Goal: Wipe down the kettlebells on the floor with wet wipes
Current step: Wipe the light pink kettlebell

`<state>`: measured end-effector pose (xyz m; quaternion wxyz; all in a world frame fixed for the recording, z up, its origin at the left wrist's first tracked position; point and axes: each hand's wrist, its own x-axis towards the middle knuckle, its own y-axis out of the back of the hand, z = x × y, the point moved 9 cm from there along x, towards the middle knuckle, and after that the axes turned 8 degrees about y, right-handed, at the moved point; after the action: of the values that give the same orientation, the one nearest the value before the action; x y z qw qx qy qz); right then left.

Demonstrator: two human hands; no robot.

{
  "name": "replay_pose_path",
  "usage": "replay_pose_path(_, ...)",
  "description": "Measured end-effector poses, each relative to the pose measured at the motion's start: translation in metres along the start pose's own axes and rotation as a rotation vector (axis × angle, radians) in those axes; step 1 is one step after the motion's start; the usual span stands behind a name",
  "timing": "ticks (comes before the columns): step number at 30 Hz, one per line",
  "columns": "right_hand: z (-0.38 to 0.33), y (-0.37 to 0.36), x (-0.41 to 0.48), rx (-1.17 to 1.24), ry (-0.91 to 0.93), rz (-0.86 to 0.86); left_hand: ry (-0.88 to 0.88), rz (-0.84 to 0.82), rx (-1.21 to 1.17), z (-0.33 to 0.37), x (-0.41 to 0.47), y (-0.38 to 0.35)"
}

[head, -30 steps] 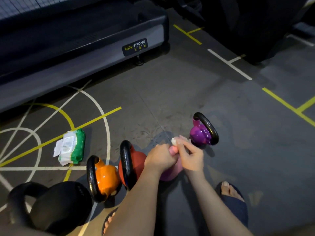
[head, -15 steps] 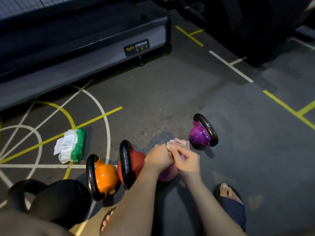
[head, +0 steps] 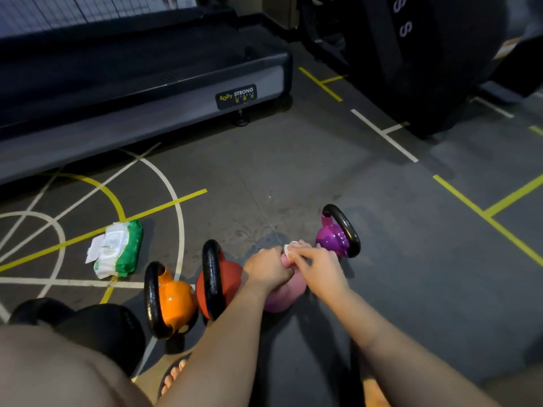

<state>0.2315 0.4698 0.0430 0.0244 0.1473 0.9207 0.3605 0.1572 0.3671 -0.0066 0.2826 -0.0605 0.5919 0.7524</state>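
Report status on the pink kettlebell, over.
Left hand has a grip on top of the pink kettlebell. Right hand pinches wet wipe against it. Purple kettlebell close beyond right hand, red kettlebell beside the left.

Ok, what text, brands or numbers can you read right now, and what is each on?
"BODY STRONG": plate on the treadmill end; smaller print beneath it is too small to read.
"S S": white letters on the big black machine, top right, cut off by the frame.
Wet wipes pack: label blurred, unreadable.
Black kettlebell: faint marks, unreadable.
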Motion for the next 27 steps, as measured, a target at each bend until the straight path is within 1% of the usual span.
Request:
replay_pose_path(2, -0.011, -0.006, 0.009, -0.274, 0.097, -0.252, 0.029, 0.017, 0.051, -0.001, -0.003, 0.003)
replay_pose_path(3, -0.012, -0.012, 0.011, -0.409, 0.116, -0.379, 0.047, 0.019, 0.068, -0.002, -0.006, 0.004)
replay_pose_path(4, -0.009, -0.014, 0.013, -0.456, 0.092, -0.444, 0.067, 0.015, 0.078, -0.003, -0.008, 0.005)
replay_pose_path(5, -0.004, -0.015, 0.015, -0.432, 0.039, -0.465, 0.087, 0.005, 0.078, -0.004, -0.01, 0.005)
replay_pose_path(7, 0.0, -0.014, 0.014, -0.356, -0.025, -0.42, 0.127, -0.015, 0.059, -0.006, -0.013, 0.006)
replay_pose_path(8, 0.0, -0.012, 0.014, -0.315, -0.039, -0.362, 0.144, -0.017, 0.049, -0.006, -0.014, 0.007)
replay_pose_path(10, 0.006, -0.004, 0.011, -0.167, -0.113, -0.173, 0.169, -0.028, 0.026, -0.01, -0.014, 0.002)
replay_pose_path(13, 0.034, 0.002, 0.002, 0.042, -0.294, 0.126, 0.163, -0.021, 0.02, -0.012, -0.009, -0.001)
replay_pose_path(14, 0.045, 0.002, -0.001, 0.107, -0.351, 0.207, 0.153, -0.021, 0.018, -0.013, -0.006, -0.003)
replay_pose_path(16, 0.065, -0.002, -0.003, 0.274, -0.427, 0.309, 0.136, -0.033, -0.006, -0.014, -0.003, -0.005)
replay_pose_path(18, 0.088, -0.012, -0.007, 0.404, -0.489, 0.303, 0.123, -0.03, -0.018, -0.013, 0.0, -0.004)
replay_pose_path(22, 0.126, -0.059, -0.026, 0.489, -0.634, 0.063, 0.112, -0.021, -0.038, -0.013, 0.003, -0.008)
replay_pose_path(23, 0.129, -0.064, -0.03, 0.525, -0.652, 0.078, 0.11, -0.032, -0.043, -0.013, 0.004, -0.008)
replay_pose_path(25, 0.122, -0.055, -0.03, 0.598, -0.662, 0.205, 0.105, -0.036, -0.04, -0.012, 0.006, -0.005)
replay_pose_path(27, 0.112, -0.034, -0.025, 0.62, -0.636, 0.35, 0.109, -0.036, -0.038, -0.012, 0.005, -0.005)
